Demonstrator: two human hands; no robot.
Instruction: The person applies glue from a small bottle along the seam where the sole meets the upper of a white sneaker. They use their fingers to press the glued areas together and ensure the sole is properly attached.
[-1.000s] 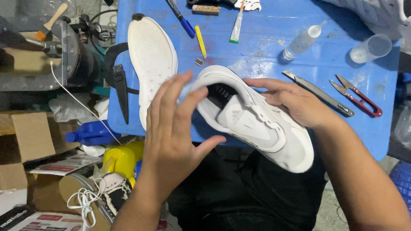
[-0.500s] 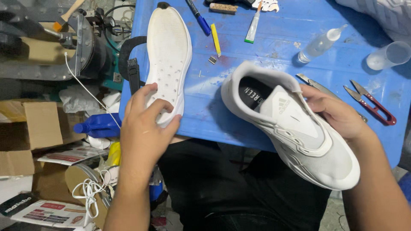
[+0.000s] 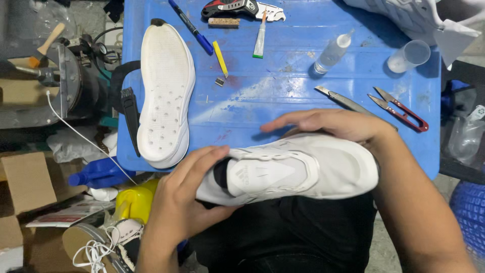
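Observation:
I hold a white sneaker upper (image 3: 298, 169) lying sideways over my lap, just in front of the blue table (image 3: 283, 86). My left hand (image 3: 189, 194) grips its heel end, fingers curled over the collar. My right hand (image 3: 331, 124) rests on its far side near the toe, fingers stretched to the left. A detached white sole (image 3: 165, 96) lies bottom-up on the table's left part, away from both hands.
On the table lie a blue pen (image 3: 194, 28), yellow marker (image 3: 220, 58), small clear bottle (image 3: 332, 51), plastic cup (image 3: 409, 55), metal blade (image 3: 343, 101) and red thread snips (image 3: 401, 110). Cardboard boxes (image 3: 25, 187), a yellow bottle (image 3: 134, 202) and clutter fill the floor at left.
My left hand left the sole on the table and came back to the sneaker's heel. The sneaker turned from tilted to lying level across my lap.

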